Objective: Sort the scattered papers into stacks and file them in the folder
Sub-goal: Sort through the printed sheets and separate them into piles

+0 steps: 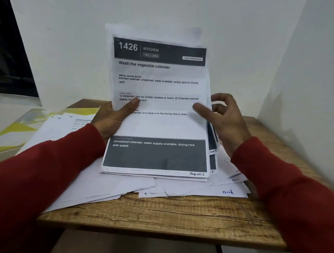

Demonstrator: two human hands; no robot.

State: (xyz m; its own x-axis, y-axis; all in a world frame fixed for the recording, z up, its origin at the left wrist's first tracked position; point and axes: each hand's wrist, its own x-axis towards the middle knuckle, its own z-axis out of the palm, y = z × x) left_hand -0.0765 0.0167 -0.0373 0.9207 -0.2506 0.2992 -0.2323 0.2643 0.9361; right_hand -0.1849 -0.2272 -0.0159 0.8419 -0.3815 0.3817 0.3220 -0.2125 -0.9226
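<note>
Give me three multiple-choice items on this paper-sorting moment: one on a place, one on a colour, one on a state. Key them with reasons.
1. Where does the yellow folder lie?
A. left of the loose papers
B. on the held sheets
C. under the right hand

2. What colour are the person's sleeves?
A. blue
B. red
C. grey

3. How is the printed sheet marked Page No 2 held?
A. lying flat, untouched
B. tucked inside the folder
C. raised upright at the front of a bundle, the left hand gripping it

Key:
1 A, the folder shows at the left edge beside the scattered pages on the wooden table.
2 B, both forearms are covered in red.
3 C, the left thumb presses on its face, while the right hand fingers the right-hand edges.
</note>
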